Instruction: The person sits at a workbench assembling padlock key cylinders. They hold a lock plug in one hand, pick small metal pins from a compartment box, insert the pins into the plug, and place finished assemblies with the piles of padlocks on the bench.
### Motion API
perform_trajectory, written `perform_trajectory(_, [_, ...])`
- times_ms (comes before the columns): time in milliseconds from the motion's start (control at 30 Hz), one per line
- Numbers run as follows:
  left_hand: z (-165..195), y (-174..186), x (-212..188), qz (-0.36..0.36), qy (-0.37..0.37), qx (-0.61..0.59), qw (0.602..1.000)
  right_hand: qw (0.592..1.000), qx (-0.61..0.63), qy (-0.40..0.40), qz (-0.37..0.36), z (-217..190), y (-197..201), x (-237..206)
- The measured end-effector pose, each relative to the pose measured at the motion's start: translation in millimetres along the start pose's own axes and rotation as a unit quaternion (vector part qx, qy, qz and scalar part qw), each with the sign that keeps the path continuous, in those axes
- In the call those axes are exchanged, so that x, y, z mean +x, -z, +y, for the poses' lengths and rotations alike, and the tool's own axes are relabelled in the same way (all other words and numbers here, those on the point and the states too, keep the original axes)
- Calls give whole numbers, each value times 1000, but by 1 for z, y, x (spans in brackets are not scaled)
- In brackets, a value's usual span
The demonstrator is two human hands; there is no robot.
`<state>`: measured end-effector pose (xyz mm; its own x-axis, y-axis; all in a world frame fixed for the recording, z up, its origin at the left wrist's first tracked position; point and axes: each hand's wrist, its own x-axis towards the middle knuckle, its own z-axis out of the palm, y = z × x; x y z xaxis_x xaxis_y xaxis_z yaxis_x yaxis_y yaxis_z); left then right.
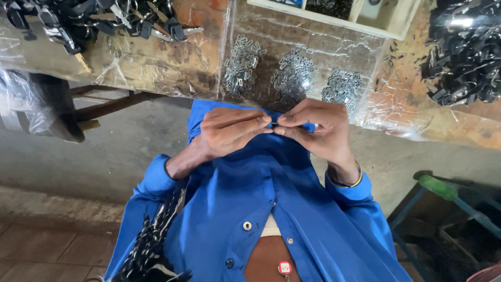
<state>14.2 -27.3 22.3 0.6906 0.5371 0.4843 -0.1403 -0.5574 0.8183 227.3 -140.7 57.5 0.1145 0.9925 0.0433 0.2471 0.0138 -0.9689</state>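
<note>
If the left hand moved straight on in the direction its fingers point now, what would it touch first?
The left hand points its fingertips at the right hand, so it would meet those fingertips, and the small dark part pinched between them, almost at once.

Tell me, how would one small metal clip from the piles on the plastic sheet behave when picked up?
The metal clips look tiny and thin, so probably light and stiff. Their shiny surface suggests they slip easily. They lie flat in loose heaps on the plastic sheet, so rolling seems unlikely.

Workbench point(156, 62) (plastic-covered) bears metal clips point(292, 75).
</note>
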Motion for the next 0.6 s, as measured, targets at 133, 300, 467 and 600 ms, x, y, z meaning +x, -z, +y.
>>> perform_trajectory(133, [9, 7, -3, -30, 214, -167, 962, 999, 4, 22, 28, -2, -2, 2])
perform_trajectory(300, [7, 10, -4, 2, 439, -379, 814, 997, -16, 62, 35, -3, -7, 5])
perform_trajectory(467, [4, 4, -8, 12, 420, -352, 837, 989, -73, 115, 56, -4, -15, 1])
perform_trajectory(600, [0, 4, -18, -25, 440, -344, 829, 981, -99, 155, 65, 2, -20, -12])
